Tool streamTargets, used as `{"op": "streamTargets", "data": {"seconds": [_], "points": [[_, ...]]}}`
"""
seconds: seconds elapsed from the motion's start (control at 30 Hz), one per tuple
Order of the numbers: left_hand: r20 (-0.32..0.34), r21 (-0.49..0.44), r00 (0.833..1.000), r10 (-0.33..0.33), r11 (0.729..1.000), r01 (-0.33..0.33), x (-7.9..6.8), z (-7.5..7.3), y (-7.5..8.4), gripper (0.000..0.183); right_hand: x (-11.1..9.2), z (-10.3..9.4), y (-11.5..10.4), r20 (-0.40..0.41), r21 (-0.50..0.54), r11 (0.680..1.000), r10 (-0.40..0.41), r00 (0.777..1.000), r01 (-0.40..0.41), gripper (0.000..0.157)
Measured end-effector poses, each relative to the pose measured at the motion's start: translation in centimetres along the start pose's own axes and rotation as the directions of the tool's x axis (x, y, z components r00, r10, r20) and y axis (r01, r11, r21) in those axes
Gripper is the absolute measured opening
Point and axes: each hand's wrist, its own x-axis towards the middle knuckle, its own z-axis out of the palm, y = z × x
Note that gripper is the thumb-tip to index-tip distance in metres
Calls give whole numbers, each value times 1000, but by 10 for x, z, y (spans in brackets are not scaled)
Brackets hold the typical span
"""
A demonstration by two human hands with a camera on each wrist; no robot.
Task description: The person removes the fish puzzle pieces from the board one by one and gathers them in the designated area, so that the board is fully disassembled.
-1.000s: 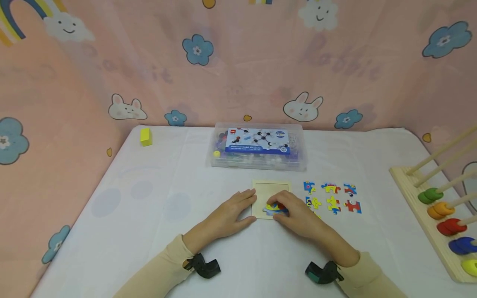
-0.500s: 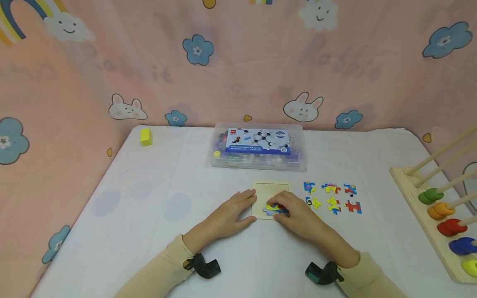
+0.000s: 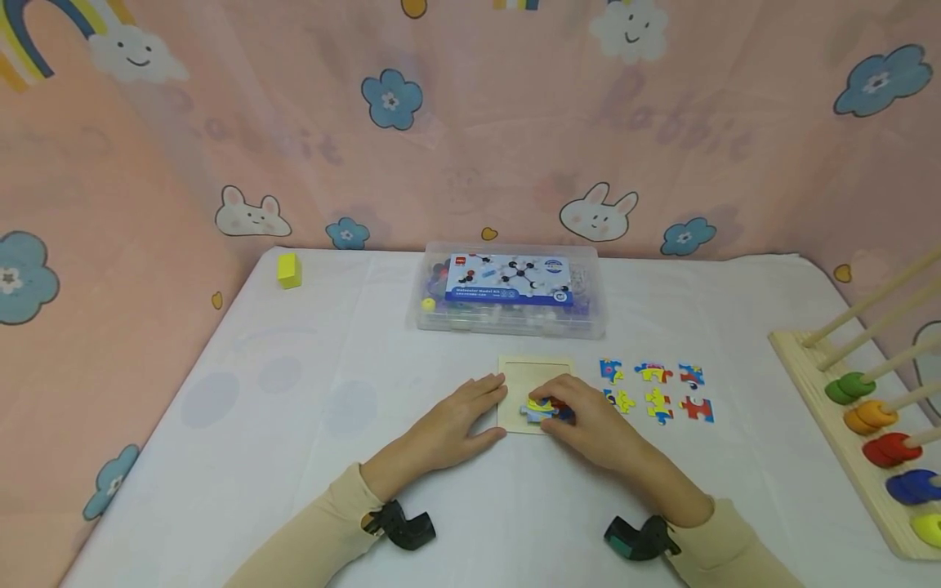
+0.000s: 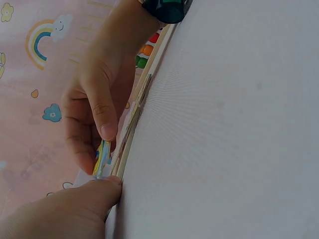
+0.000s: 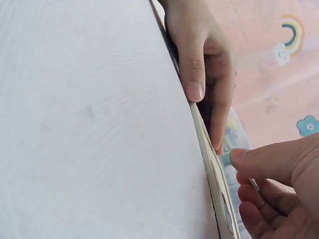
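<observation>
A small square wooden puzzle board (image 3: 520, 374) lies on the white-covered table. My left hand (image 3: 457, 420) rests at its left edge, fingers extended, with the thumb by the near corner. Above the board's lower half, my right hand (image 3: 599, 426) pinches a blue-and-yellow jigsaw piece (image 3: 540, 411) between thumb and fingers. The left wrist view shows this jigsaw piece (image 4: 102, 158) tilted up, apart from the board. Only a thin edge of it shows in the right wrist view. My right fingers hide part of the board's right side.
Several loose jigsaw pieces (image 3: 657, 400) lie in rows right of the board. Behind it stands a clear plastic molecular model kit box (image 3: 515, 318). A wooden bead rack (image 3: 831, 416) stands at the far right, a yellow block (image 3: 289, 270) at the back left.
My right hand has shifted and turned slightly, and the jigsaw piece it pinches has tilted a little with it. My left hand has kept its place at the board's edge.
</observation>
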Motion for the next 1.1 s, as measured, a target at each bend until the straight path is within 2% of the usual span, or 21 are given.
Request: {"op": "streamTargets", "data": {"seconds": [0.37, 0.67, 0.77, 1.0, 1.1], "points": [[0, 13, 1000, -3, 1000, 3, 0, 1, 1, 61, -7, -19, 4, 1, 28, 1000, 11, 1000, -11, 29], [-3, 17, 1000, 0, 1000, 0, 0, 0, 1, 61, -36, -42, 22, -31, -37, 995, 93, 995, -94, 30], [-5, 17, 1000, 3, 1000, -3, 0, 0, 1, 61, -48, -53, 29, -56, -37, 994, 96, 994, -98, 30], [-13, 5, 1000, 11, 1000, -11, -1, 0, 0, 60, -72, -66, 49, -152, -61, 998, -19, 988, 10, 33], [-12, 7, 1000, 10, 1000, -10, -1, 0, 0, 60, -80, -68, 57, -165, -47, 998, -52, 985, 45, 35]]}}
